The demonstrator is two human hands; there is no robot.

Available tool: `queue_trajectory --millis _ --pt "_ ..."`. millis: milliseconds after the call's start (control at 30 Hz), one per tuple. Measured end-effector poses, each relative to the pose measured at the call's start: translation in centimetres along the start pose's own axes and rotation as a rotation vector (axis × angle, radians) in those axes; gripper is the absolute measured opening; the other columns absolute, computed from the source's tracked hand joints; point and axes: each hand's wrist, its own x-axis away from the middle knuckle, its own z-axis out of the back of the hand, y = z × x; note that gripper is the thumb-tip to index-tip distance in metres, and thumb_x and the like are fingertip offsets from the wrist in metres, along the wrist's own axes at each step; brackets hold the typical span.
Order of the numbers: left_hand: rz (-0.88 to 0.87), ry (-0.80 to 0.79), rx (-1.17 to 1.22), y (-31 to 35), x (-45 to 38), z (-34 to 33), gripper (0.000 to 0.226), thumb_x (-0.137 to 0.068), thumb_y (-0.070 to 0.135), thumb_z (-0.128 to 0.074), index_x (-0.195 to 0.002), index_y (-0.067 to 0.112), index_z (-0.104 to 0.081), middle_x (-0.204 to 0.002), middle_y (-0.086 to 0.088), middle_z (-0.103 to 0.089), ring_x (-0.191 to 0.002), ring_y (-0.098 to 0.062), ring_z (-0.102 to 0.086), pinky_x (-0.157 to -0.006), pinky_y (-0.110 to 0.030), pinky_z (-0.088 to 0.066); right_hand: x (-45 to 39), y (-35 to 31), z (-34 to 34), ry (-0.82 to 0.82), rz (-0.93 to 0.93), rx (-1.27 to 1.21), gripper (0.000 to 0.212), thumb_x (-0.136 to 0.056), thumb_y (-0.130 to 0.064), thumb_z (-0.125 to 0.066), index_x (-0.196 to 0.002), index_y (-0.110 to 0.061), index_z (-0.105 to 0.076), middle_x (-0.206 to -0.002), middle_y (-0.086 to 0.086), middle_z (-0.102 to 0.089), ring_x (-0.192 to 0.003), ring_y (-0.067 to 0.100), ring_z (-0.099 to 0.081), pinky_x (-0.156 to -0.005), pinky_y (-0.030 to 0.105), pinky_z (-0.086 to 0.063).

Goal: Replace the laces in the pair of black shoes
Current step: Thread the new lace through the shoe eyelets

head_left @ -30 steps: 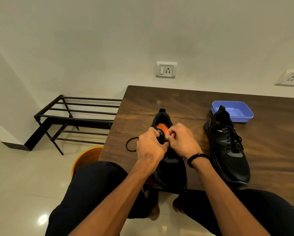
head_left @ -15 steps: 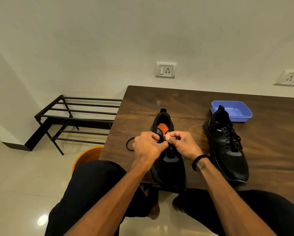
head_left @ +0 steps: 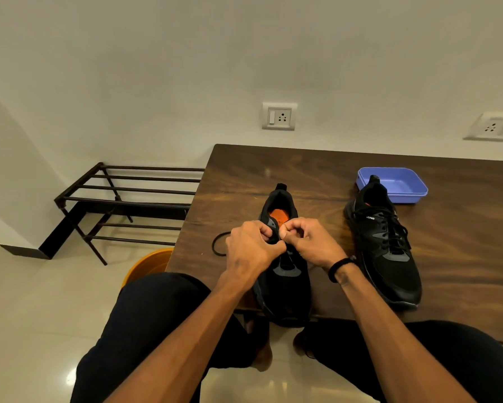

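Note:
A black shoe [head_left: 285, 289] with an orange insole stands toe toward me at the near edge of the wooden table [head_left: 317, 175]. My left hand [head_left: 251, 250] and my right hand [head_left: 310, 242] meet over its tongue, fingers curled and pinching the black lace at the upper eyelets. A loop of that lace [head_left: 218, 245] lies on the table to the left of my left hand. The second black shoe [head_left: 387, 245] stands laced to the right, apart from my hands.
A blue plastic tray [head_left: 404, 184] sits behind the second shoe. A black metal rack [head_left: 122, 199] stands on the floor to the left. An orange bucket [head_left: 148, 266] is below the table's left corner. My knees are under the near edge.
Both hands shifted slightly toward me along the shoe's tongue and stay pinched together on the lace. The shoes have not moved.

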Motion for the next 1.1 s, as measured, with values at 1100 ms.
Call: queue_trajectory --millis 1100 --pt "-0.169 -0.023 0.051 -4.0 -7.1 6.9 0.016 -0.101 0.034 -0.063 -0.109 0.02 -0.066 -0.1 0.013 -0.066 -0.09 -0.004 -0.062 -0.084 -0.021 -0.048 2.0 -1.3 1.9 -0.014 0.062 0.616 0.052 -0.089 -0.051 -0.075 -0.135 -0.038 -0.057 -0.115 -0.004 -0.049 -0.103 0.018 -0.058 -0.09 0.038 -0.055"
